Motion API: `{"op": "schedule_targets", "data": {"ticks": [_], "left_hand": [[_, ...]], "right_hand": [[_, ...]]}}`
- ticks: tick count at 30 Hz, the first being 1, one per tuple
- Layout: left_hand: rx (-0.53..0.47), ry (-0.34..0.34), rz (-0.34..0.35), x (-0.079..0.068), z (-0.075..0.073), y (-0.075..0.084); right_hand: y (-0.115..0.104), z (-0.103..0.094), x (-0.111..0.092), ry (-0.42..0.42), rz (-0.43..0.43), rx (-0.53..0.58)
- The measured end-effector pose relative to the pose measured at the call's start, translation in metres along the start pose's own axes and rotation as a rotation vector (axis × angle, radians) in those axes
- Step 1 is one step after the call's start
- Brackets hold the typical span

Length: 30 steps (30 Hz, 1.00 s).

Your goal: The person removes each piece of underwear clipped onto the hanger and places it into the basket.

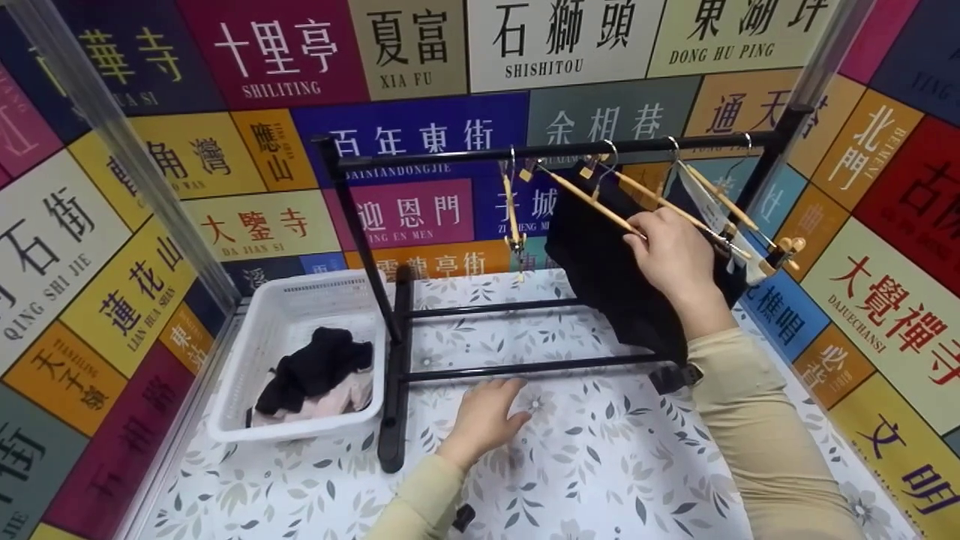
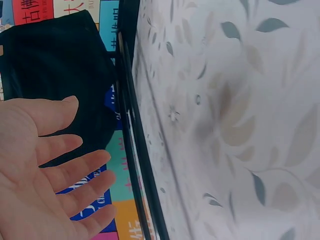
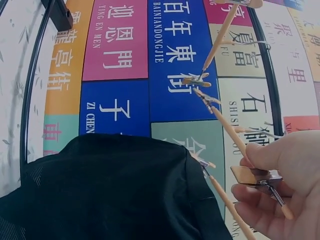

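My right hand (image 1: 675, 251) grips one end of a wooden clip hanger (image 1: 577, 193) at the rack. In the right wrist view, thumb and fingers close around the hanger beside its clip (image 3: 257, 177), and the hanger's hook is over the rail. Right behind it hangs a black garment (image 1: 600, 255), clipped to another hanger (image 3: 225, 200). My left hand (image 1: 484, 420) is over the table in front of the rack, fingers spread and holding nothing, as the left wrist view also shows.
The black rack (image 1: 450, 157) stands on a leaf-patterned tablecloth (image 1: 570, 457). A bare hanger (image 1: 511, 206) hangs at its left, and a pale garment (image 1: 697, 191) at its right. A white basket (image 1: 330, 430) on the left contains black cloth (image 1: 319, 367) and pink cloth (image 1: 337, 399).
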State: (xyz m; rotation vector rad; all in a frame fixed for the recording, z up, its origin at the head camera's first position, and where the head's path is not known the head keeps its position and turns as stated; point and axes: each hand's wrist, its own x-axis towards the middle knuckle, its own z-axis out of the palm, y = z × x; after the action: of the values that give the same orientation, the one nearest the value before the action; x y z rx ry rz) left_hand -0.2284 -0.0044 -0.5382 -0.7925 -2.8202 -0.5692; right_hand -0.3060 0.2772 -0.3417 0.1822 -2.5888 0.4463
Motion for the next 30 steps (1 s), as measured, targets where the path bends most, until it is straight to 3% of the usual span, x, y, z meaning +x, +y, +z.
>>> {"op": "schedule_targets", "data": {"ticks": [11,21,26,30], "left_hand": [[0.008,0.017,0.036,0.009,-0.009,0.008],[0.004,0.023,0.037,0.015,-0.011,0.010],[0.006,0.020,0.037,0.017,-0.014,0.012],[-0.004,0.020,0.044,0.019,-0.019,0.016]], "right_hand": [[-0.005,-0.010,-0.005,0.020,-0.078,-0.043],[0.002,-0.030,-0.012,0.155,-0.173,-0.021],[0.012,-0.036,-0.014,0.223,-0.137,-0.032],[0.018,-0.037,-0.018,0.209,-0.050,-0.065]]}}
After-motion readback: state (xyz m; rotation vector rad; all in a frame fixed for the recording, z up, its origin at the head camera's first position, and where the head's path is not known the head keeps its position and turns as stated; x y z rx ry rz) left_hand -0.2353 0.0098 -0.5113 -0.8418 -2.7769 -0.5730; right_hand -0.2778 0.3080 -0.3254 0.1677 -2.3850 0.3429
